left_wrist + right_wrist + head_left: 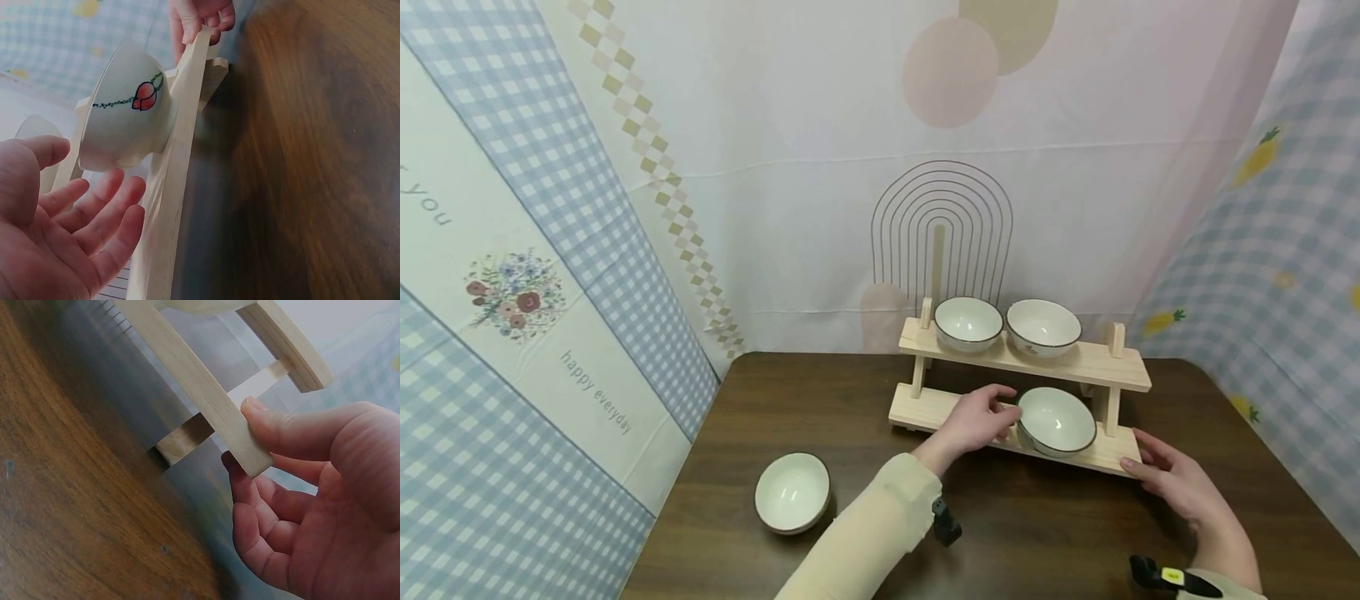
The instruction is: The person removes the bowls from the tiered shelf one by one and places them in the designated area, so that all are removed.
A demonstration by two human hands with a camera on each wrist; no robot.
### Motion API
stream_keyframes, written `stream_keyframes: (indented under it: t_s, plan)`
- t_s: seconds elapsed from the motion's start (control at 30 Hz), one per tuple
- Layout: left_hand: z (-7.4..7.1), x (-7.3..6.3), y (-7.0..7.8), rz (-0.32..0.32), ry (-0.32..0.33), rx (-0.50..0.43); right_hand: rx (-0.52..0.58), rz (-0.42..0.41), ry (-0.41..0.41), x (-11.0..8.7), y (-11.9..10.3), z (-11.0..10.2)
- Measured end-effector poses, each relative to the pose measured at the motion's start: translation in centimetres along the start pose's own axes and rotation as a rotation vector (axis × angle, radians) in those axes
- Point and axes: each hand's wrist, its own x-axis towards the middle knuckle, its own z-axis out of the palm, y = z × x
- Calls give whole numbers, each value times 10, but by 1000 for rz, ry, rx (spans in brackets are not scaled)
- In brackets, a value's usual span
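Observation:
A two-tier wooden rack (917, 408) stands on the table. On its lower board sits a white bowl (1057, 421) with a dark rim; the left wrist view shows a red flower bud painted on its side. My left hand (976, 418) is at the left side of this bowl, fingers spread and loosely bent, fingertips right by its wall. With thumb above and fingers below, my right hand (1183, 483) pinches the right end of the lower board (234, 428). Two more bowls, a left one (968, 323) and a right one (1043, 327), stand side by side on the upper board.
Apart from the rack, another white bowl (793, 493) stands on the brown wooden table (790, 400) at the left, near my left forearm. Patterned cloths (790, 167) hang behind the table and along both sides.

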Motion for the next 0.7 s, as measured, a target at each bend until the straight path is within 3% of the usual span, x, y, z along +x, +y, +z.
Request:
stream_keyframes:
  t_s: [0.7]
  plan:
    - [12,6,1,-44,28,75,5,-3,3,8,3,0]
